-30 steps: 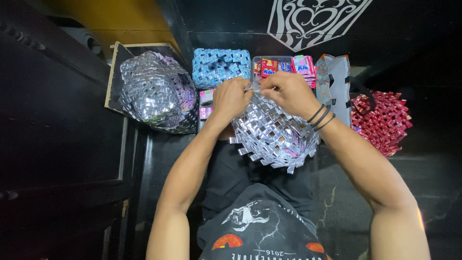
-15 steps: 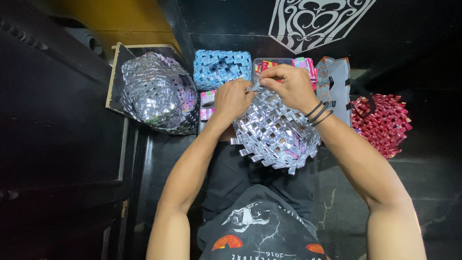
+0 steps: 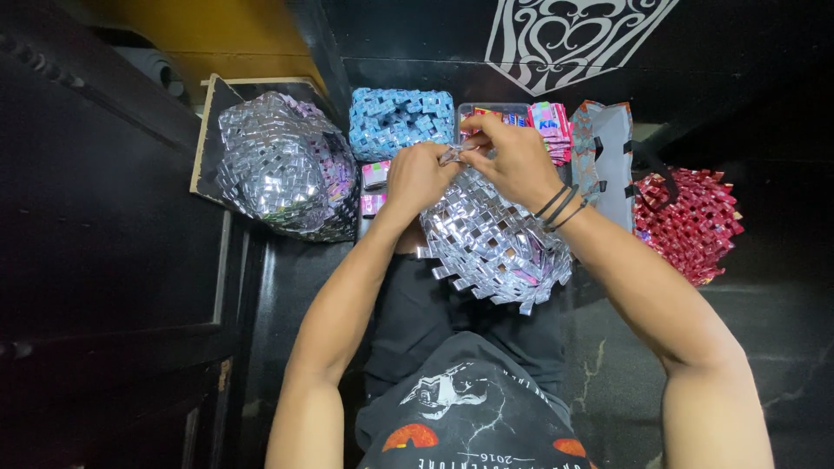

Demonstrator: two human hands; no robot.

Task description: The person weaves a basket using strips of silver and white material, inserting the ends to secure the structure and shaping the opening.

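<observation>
Silver woven foil-wrapper basket (image 3: 495, 243) rests on the person's lap, both hands at its top rim: left hand (image 3: 419, 176) and right hand (image 3: 512, 159) pinch one folded foil strip (image 3: 453, 155) there; a blue woven basket (image 3: 400, 122) sits beyond

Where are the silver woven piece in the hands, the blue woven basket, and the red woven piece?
silver woven piece (image 3: 495, 243), head view, middle of its woven face.
blue woven basket (image 3: 400, 122), head view, its side wall.
red woven piece (image 3: 691, 221), head view, centre of weave.

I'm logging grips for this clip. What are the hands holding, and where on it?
Both hands, left and right, hold the silver woven basket at its far rim, pinching a strip there.
</observation>
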